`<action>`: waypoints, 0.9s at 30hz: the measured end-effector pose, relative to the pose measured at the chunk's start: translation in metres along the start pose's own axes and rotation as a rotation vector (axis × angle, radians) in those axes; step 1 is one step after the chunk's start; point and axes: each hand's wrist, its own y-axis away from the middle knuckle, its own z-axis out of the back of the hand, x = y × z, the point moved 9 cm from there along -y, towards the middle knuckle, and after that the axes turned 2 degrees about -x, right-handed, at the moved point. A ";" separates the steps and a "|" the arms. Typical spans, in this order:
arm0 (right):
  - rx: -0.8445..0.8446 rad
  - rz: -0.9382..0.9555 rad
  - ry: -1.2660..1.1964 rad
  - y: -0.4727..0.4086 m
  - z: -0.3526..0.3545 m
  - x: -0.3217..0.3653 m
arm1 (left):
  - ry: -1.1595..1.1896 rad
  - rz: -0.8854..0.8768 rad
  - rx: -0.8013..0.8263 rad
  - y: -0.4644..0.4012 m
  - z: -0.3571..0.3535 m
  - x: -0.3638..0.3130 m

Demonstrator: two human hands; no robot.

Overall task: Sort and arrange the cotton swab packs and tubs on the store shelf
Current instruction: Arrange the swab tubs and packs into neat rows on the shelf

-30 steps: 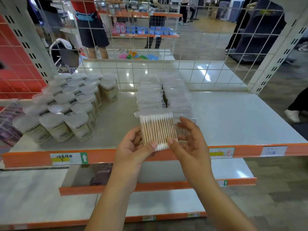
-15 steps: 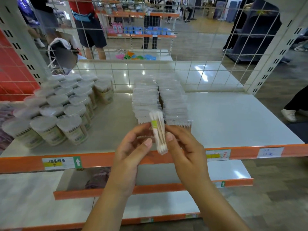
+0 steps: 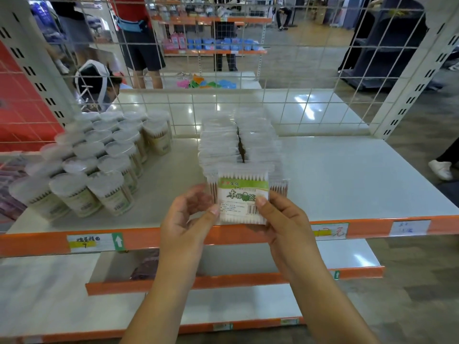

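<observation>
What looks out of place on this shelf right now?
A dark brown item is wedged between the two rows of cotton swab packs, unlike anything around it. The tubs stand upright.

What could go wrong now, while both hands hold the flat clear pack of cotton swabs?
The flat clear pack with the green label is pinched only at its edges by the left hand and right hand, beyond the orange shelf edge; it might slip and fall. Pushing it in might topple the standing rows of clear packs.

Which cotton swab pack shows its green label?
The cotton swab pack held between the left hand and right hand. Its green label faces the camera; the packs in the two rows behind show only clear tops.
</observation>
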 end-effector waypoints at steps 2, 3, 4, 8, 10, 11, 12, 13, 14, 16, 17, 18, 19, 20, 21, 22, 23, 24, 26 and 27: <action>0.016 -0.032 -0.022 0.001 0.000 -0.003 | -0.021 0.039 0.000 -0.002 -0.001 0.004; 0.025 -0.039 -0.026 0.001 0.000 -0.003 | -0.015 0.061 0.015 -0.003 -0.003 0.006; 0.033 -0.040 -0.024 0.001 0.000 -0.002 | -0.002 0.078 0.035 -0.003 -0.006 0.008; 0.083 -0.038 -0.019 0.003 -0.001 0.000 | 0.029 0.092 0.105 0.000 -0.017 0.009; 0.105 -0.041 -0.008 0.003 -0.003 0.000 | 0.049 0.098 0.124 0.001 -0.021 0.008; 0.110 -0.043 -0.003 0.003 -0.003 -0.001 | 0.056 0.099 0.129 0.000 -0.022 0.008; 0.111 -0.045 0.002 0.003 -0.003 -0.001 | 0.060 0.102 0.130 0.000 -0.022 0.008; 0.113 -0.047 0.006 0.003 -0.003 -0.002 | 0.063 0.106 0.129 0.000 -0.023 0.008; 0.117 -0.047 0.012 0.003 -0.002 -0.002 | 0.060 0.109 0.130 0.000 -0.024 0.008; 0.115 -0.052 0.024 0.002 -0.001 -0.003 | 0.046 0.116 0.142 -0.001 -0.025 0.010; 0.107 -0.057 0.027 0.001 0.000 -0.004 | 0.038 0.124 0.148 0.000 -0.026 0.011; 0.094 -0.063 0.030 0.000 0.002 -0.005 | 0.031 0.131 0.149 -0.001 -0.025 0.013; 0.082 -0.069 0.032 -0.001 0.003 -0.006 | 0.020 0.135 0.145 -0.001 -0.023 0.015; 0.069 -0.072 0.034 -0.003 0.004 -0.006 | 0.002 0.132 0.139 -0.002 -0.021 0.017; 0.055 -0.075 0.029 -0.004 0.005 -0.007 | -0.019 0.122 0.135 -0.004 -0.019 0.018; 0.033 -0.077 0.023 -0.005 0.007 -0.008 | -0.041 0.108 0.134 -0.005 -0.018 0.019; 0.002 -0.075 0.026 -0.007 0.009 -0.009 | -0.060 0.093 0.132 -0.007 -0.016 0.019; -0.031 -0.061 0.046 -0.008 0.011 -0.008 | -0.079 0.078 0.128 -0.010 -0.015 0.019; -0.075 0.016 0.156 -0.011 0.015 0.000 | -0.105 0.060 0.117 -0.016 -0.011 0.022; -0.090 0.083 0.265 -0.012 0.017 0.006 | -0.120 0.050 0.110 -0.019 -0.009 0.023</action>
